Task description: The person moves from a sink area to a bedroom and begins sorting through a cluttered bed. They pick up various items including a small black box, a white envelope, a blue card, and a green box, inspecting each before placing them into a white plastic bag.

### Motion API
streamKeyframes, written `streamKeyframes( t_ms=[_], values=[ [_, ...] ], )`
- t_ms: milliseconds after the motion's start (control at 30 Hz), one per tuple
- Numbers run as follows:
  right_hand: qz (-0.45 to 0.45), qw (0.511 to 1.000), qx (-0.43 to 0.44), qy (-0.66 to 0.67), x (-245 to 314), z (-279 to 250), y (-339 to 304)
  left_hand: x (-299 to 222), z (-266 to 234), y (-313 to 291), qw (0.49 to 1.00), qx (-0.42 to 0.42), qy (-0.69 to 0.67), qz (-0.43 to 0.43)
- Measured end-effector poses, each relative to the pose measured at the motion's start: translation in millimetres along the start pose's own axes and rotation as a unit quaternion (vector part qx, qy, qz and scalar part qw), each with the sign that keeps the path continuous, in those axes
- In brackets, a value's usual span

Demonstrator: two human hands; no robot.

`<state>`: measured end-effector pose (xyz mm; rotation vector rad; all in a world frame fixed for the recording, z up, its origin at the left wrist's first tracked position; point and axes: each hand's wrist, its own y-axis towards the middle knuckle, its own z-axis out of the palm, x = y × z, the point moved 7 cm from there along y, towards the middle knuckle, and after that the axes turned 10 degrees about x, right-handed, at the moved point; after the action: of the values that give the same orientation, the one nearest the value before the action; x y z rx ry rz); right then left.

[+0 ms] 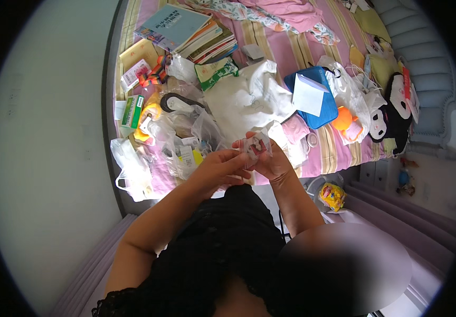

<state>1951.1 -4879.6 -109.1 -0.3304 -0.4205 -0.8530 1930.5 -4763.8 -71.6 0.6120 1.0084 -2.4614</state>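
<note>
Both my hands meet in front of my body, above the near edge of the bed. Between them is a small clear plastic packet (257,147) with something dark red and white in it, too small to name. My right hand (275,165) is closed round the packet from the right. Fingers of my left hand (222,168) pinch its left side. Just beyond my hands lies a large white cloth bag (244,103). Clear plastic bags (207,129) lie crumpled to the left of it.
A stack of books (178,29) stands at the far left of the striped bed. Nearer are a green and white box (132,112) and a white plastic bag (131,168). To the right lie a blue case (323,113) and a black and white plush toy (397,113).
</note>
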Motion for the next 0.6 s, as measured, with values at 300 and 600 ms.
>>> streamKeyframes(
  t_ms=[300, 600],
  values=[
    [-0.038, 0.988, -0.131, -0.079, 12, 7, -2, -3, -5, 1, 0.992, -0.064, 0.078, 0.070],
    [0.144, 0.904, 0.080, -0.396, 48, 33, 22, -31, -18, -14, 0.980, -0.090, 0.116, 0.135]
  ],
)
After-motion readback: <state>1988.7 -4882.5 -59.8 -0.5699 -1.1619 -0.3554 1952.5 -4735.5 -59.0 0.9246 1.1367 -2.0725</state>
